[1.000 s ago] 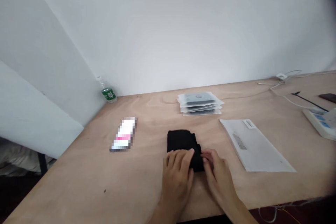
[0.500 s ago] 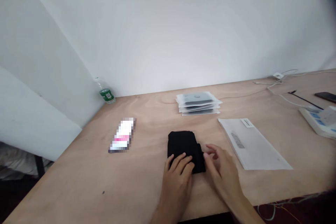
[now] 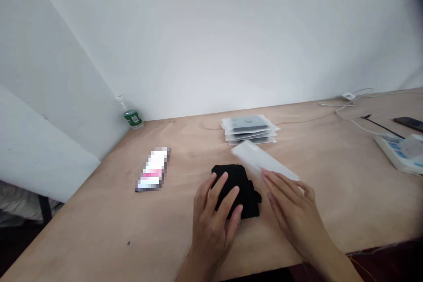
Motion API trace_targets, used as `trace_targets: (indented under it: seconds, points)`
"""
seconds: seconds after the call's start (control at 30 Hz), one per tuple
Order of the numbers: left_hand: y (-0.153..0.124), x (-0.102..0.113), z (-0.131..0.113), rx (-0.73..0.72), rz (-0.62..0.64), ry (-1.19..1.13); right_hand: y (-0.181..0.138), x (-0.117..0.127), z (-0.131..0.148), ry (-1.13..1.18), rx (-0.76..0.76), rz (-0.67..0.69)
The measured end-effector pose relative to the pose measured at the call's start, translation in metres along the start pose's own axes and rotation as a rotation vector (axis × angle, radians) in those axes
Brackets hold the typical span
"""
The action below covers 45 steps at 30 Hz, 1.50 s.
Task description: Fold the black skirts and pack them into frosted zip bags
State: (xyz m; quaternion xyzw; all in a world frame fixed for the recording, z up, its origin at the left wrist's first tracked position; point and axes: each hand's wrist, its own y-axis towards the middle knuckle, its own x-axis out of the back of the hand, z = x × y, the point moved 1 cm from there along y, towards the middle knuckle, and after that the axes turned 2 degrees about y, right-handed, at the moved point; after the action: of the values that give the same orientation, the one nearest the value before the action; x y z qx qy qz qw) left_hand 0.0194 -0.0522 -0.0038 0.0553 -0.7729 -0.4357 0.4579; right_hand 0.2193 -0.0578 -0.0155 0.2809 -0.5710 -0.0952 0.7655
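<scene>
One wooden tabletop [image 3: 99, 229] carries everything. On it a blurred frosted plastic bag [image 3: 261, 163] ends under the right hand [image 3: 294, 211] — fingers nearly straight, grip I cannot tell. The left hand [image 3: 214, 216] lies open and flat on the folded black cloth [image 3: 246, 194] near the front edge. Bag meets cloth, it seems — a limp bag needs its mouth held open.

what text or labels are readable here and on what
Nothing reads clearly.
Green label on the bottle: too small.
The pixelated card: blurred out.
Top packet of the stack: grey mark, unreadable.
The white bag at the right hand: motion-blurred.
Blue marks on the white box: too small.
</scene>
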Motion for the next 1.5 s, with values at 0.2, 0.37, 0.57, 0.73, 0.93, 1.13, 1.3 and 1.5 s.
trace_targets:
  seconds: [0.2, 0.37, 0.57, 0.73, 0.93, 1.13, 1.3, 1.5]
  points:
    - [0.022, 0.014, 0.019, -0.003, 0.028, 0.179, 0.024, 0.001, 0.030, 0.122, 0.302, -0.006]
    - [0.022, 0.019, 0.051, 0.112, -0.154, 0.276, 0.028, -0.002, 0.033, 0.273, 0.029, -0.417]
    - [0.013, -0.001, 0.080, 0.261, 0.098, 0.297, 0.047, -0.040, 0.025, 0.296, -0.461, 0.238]
    - [0.003, -0.019, 0.081, 0.334, 0.280, 0.278, 0.055, -0.062, 0.021, 0.376, -0.493, 0.364]
    - [0.001, -0.018, 0.085, 0.389, 0.203, 0.296, 0.050, -0.055, 0.032, 0.898, -0.563, 0.300]
    - [0.001, -0.015, 0.087, 0.368, 0.089, 0.292, 0.043, -0.036, 0.049, 1.569, -1.008, 0.127]
    - [0.001, -0.014, 0.083, 0.302, 0.062, 0.235, 0.058, -0.041, 0.058, 1.753, -1.111, 0.245]
    - [0.000, -0.011, 0.082, 0.272, 0.038, 0.165, 0.066, -0.061, 0.056, 1.704, -1.248, 0.307]
